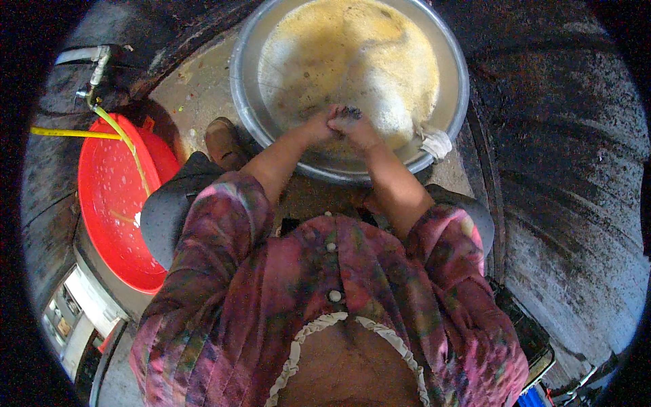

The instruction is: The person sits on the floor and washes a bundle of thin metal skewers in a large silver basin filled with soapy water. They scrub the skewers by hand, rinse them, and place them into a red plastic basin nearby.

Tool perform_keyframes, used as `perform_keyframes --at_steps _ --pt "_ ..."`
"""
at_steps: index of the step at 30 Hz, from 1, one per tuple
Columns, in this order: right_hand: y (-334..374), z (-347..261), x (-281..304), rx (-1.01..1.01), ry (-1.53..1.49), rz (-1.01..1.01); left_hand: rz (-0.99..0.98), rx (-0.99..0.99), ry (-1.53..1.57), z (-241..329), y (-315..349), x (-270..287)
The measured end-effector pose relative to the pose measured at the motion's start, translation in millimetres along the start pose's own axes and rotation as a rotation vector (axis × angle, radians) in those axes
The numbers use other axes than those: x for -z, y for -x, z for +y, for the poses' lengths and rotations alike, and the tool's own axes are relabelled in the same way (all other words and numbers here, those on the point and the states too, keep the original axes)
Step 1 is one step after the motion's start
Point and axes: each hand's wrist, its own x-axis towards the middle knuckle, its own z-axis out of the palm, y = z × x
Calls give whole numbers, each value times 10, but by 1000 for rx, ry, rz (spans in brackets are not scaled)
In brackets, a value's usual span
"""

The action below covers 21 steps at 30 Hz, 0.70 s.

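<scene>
A large grey metal basin [240, 88] stands in front of me, holding cloudy liquid with yellowish foam [407, 61]. Over its near side my left hand [321, 127] and my right hand [358, 130] meet, fingers closed against each other. A small dark, speckled clump [348, 112] shows at the fingers of my right hand; its kind is too small to tell. What lies between the two hands is hidden. To the right of my right hand, a wet white cloth [437, 144] hangs over the basin's rim.
To my left is a red plastic tub [102, 251] with a yellow hose [127, 137] running into it from a tap [88, 96]. My shoe [224, 141] rests on the floor beside the basin. A dark, stained wall [563, 136] rises on the right.
</scene>
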Motion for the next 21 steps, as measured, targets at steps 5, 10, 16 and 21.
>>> perform_keyframes --at_steps 5,10,16,21 --pt "-45 -13 -46 201 132 18 46 -166 241 -216 -187 -37" --pt "-62 -33 -182 355 383 21 203 186 95 -859 -281 16" --pt "87 -95 85 -178 164 244 530 180 559 379 -163 485" --pt "78 -20 81 -414 -147 279 470 84 539 362 -219 437"
